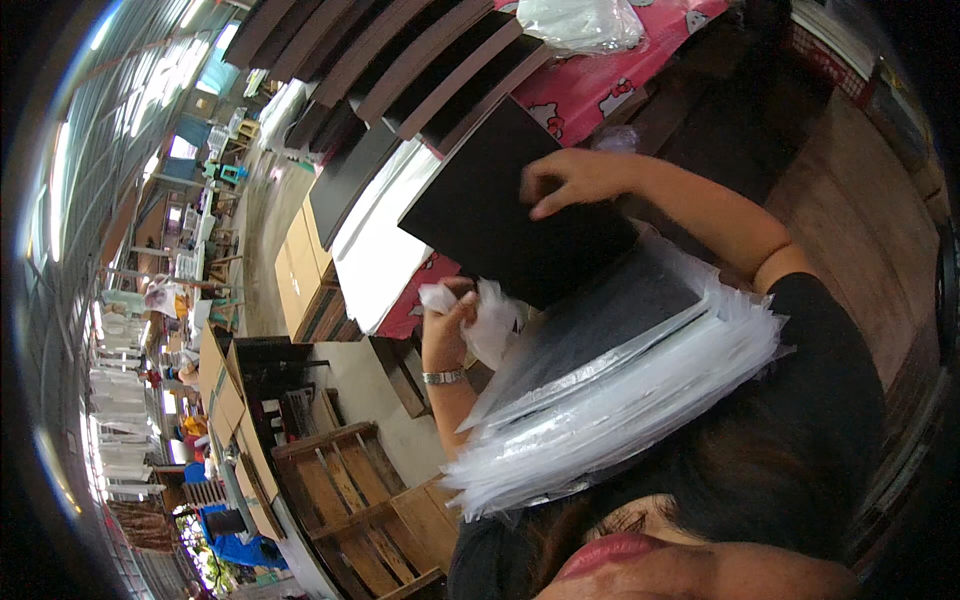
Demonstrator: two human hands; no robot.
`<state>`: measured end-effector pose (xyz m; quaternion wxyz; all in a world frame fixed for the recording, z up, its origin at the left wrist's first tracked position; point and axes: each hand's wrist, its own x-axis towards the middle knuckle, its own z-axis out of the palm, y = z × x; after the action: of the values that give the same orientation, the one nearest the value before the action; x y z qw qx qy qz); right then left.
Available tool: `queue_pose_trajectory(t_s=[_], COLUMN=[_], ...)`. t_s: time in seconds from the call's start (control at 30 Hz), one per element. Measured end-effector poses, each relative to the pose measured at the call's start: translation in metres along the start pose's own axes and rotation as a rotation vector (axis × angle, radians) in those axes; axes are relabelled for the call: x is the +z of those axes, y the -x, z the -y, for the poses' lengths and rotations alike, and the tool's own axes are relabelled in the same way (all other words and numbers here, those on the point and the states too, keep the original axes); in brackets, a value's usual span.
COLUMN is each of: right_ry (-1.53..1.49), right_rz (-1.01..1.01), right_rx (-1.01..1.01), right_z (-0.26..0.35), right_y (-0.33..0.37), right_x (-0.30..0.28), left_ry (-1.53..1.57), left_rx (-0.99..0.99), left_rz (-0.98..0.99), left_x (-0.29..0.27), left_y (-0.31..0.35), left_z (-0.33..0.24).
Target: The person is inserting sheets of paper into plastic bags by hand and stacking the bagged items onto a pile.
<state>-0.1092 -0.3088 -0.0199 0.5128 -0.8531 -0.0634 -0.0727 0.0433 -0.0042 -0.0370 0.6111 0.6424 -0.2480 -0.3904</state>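
Through the head camera I see the left hand (450, 318) with its fingers closed around a crumpled piece of translucent plastic film (492, 325). The right hand (575, 180) is half curled over a flat, rectangular black board (490, 205); from here I can't tell whether it grips or just touches it. The board lies between a fanned stack of clear plastic sleeves (620, 410) near the torso and rows of brown-edged dark boards (390, 60), beside a pink cloth (665, 40) with a printed cartoon pattern

Workshop: metal roof (95, 160), cardboard stacks (303, 245)
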Motion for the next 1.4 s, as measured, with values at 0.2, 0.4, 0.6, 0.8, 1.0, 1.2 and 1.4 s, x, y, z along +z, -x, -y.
queue_pose_trajectory(t_s=[0.2, 0.4, 0.6, 0.8, 1.0, 1.2, 1.4], right_ry=[-0.164, -0.153, -0.182, -0.321, -0.671, -0.302, -1.346], right_rz=[-0.116, -0.203, -0.254, -0.475, -0.139, 0.922, 0.204], right_rx=[-0.265, -0.338, -0.125, -0.445, -0.176, -0.37, -0.227], right_z=[0.094, 0.102, 0.107, 0.09, 0.099, 0.067, 0.05], right_y=[-0.04, -0.042, -0.051, -0.065, -0.047, -0.022, 0.002], right_x=[0.065, 0.044, 0.04, 0.05, 0.057, 0.05, -0.017], left_ry=[0.294, 0.205, 0.211, 0.289, 0.343, 0.609, 0.144], left_rx=[0.466, 0.506, 0.587, 0.477, 0.424, 0.553, 0.164], left_rz=[-0.105, -0.187, -0.347, -0.302, -0.261, 0.135, 0.149], left_x=[0.068, 0.056, 0.068, 0.077, 0.07, -0.022, 0.005], left_y=[0.028, 0.013, 0.008, 0.003, 0.022, 0.038, 0.069], left_z=[-0.084, -0.079, -0.08, -0.063, -0.067, -0.056, 0.001])
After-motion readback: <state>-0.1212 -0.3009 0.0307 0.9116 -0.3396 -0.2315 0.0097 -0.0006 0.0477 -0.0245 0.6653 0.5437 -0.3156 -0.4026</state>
